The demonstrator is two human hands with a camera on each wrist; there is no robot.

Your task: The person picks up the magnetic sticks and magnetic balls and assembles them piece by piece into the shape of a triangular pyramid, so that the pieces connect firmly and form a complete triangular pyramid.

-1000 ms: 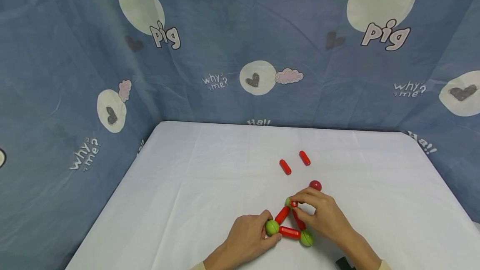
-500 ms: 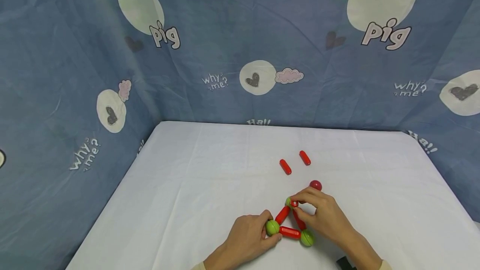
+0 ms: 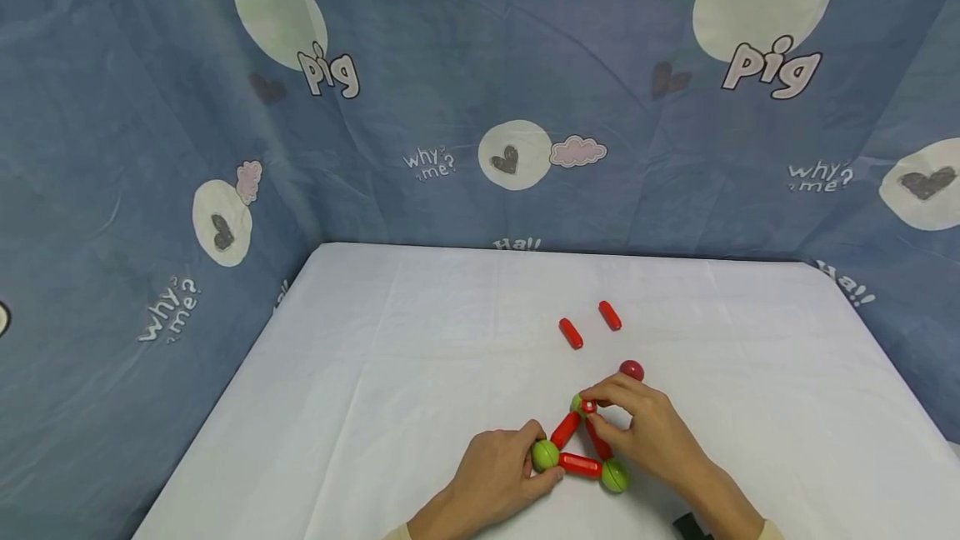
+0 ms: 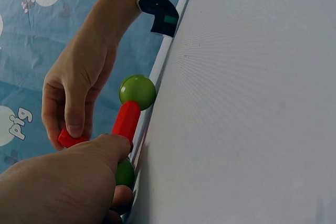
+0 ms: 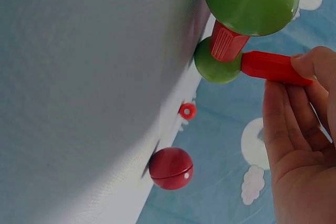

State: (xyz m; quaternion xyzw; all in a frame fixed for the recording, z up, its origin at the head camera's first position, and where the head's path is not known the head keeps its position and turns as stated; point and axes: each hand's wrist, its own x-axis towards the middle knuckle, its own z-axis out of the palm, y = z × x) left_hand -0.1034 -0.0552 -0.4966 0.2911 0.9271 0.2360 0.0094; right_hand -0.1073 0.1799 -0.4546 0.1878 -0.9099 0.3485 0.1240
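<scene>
A white-covered counter [image 3: 450,332] meets a blue printed cloth [image 3: 645,207] along its far and left edges. Near the counter's near edge, right of its middle, sits a triangle of red rods and green balls [image 3: 580,465]. The left hand [image 3: 495,469] grips its leftmost ball [image 3: 544,455] between thumb and fingers; the right hand [image 3: 648,432] pinches an upright red rod [image 5: 275,67] touching the far ball [image 5: 218,66]. Towards the far edge lie a red ball [image 3: 632,370] and two loose rods [image 3: 571,334]. The cloth reads "pig", "why me?" and "Ha!!".
</scene>
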